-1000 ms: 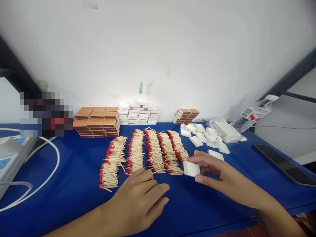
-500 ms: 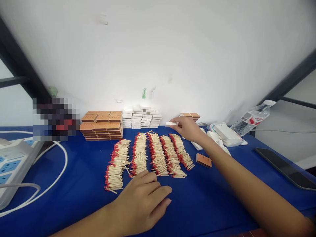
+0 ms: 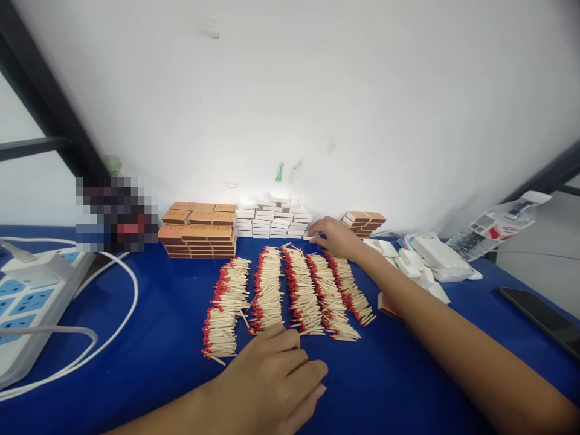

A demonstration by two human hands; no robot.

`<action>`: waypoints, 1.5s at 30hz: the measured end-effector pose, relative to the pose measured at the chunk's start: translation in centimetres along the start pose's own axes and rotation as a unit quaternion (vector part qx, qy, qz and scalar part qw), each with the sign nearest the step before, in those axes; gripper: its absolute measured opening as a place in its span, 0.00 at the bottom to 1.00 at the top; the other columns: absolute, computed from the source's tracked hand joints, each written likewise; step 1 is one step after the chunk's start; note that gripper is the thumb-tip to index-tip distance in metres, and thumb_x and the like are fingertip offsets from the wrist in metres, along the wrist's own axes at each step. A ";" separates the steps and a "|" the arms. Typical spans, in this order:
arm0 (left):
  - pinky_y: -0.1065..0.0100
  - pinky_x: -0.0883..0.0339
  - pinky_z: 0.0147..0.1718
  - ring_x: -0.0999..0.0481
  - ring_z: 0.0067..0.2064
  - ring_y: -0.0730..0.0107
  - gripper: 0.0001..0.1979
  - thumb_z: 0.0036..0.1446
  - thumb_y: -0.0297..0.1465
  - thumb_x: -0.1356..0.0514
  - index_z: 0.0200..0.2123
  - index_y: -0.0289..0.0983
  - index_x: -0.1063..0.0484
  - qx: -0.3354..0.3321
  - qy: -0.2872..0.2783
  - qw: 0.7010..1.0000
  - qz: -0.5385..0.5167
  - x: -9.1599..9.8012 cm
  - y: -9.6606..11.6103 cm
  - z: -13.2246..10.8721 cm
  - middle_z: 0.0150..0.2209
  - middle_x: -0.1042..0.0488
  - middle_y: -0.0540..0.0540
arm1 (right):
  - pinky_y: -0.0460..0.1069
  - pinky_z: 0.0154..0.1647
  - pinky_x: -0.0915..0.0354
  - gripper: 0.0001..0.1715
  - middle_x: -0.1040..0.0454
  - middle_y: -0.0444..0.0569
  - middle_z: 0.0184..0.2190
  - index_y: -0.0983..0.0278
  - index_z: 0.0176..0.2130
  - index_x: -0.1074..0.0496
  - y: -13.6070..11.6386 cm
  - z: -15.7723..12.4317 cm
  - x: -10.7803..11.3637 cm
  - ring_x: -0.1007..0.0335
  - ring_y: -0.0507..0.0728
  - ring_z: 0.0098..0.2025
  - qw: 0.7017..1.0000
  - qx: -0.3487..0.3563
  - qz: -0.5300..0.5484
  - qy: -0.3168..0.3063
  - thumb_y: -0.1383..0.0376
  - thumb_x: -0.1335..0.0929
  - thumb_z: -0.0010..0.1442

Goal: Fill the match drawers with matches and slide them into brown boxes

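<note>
At the right end of a stack of white matchbox trays (image 3: 272, 220), my right hand (image 3: 333, 235) has its thumb and fingers closed on a white matchbox tray (image 3: 309, 237). Only a sliver of that tray shows, low by the table. My left hand (image 3: 281, 377) rests near the front of the table, fingers loosely bent and apart, with nothing seen in it. Beyond it lie several rows of red-tipped matches (image 3: 267, 290). Under my right forearm an orange matchbox (image 3: 388, 306) is partly hidden.
Orange matchboxes (image 3: 199, 232) are stacked at the back left, with a smaller stack (image 3: 369, 220) at the right. Loose white trays (image 3: 410, 263), a plastic bottle (image 3: 493, 223) and a phone (image 3: 539, 314) lie to the right. A power strip (image 3: 31, 302) with white cables is at the left.
My right hand has lowered the white matchbox tray beside the white stack. The left hand keeps its pose. The whole view has shifted a little.
</note>
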State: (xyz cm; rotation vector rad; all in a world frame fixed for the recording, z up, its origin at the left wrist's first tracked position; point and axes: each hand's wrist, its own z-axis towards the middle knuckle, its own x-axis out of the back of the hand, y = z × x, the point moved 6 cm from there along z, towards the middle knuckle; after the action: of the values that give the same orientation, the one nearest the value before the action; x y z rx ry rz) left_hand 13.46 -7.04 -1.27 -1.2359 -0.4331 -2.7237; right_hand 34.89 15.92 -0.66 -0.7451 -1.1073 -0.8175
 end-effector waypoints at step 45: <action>0.63 0.44 0.29 0.38 0.28 0.68 0.03 0.62 0.27 0.35 0.36 0.33 0.25 -0.074 0.081 0.993 0.052 -0.2 1.1 -0.1 0.22 0.33 0.52 | 0.54 0.43 0.33 0.19 0.22 0.65 0.49 0.70 0.47 0.23 1.7 -1.9 0.6 0.22 0.67 0.50 0.951 -0.119 -0.253 -0.132 0.78 0.40 0.68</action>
State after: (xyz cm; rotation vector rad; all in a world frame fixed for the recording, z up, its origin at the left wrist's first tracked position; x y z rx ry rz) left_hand 13.79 -8.10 -1.26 -1.0240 -0.1473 -2.7790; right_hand 37.35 15.03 -0.78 -0.7983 -1.4885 -1.3313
